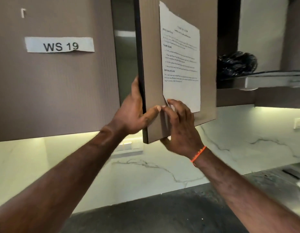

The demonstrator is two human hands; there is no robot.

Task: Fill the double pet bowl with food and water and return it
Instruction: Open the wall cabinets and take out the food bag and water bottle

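Note:
A brown upper cabinet door [206, 64] stands partly open in front of me. My left hand [134, 113] grips its dark free edge, fingers behind the door and thumb on the front. My right hand [179, 126] holds the door's lower part, fingers curled on the front near the bottom corner of a taped paper sheet [181, 64], thumb under the bottom edge. An orange band circles the right wrist. The pet bowl, the food and the water are out of view.
A closed cabinet door [53, 81] labelled "WS 19" is at the left. A black plastic bag [236, 63] sits on a shelf at the right above a range hood [272, 79]. Below lie a marble backsplash [162, 165] and a dark countertop [162, 214].

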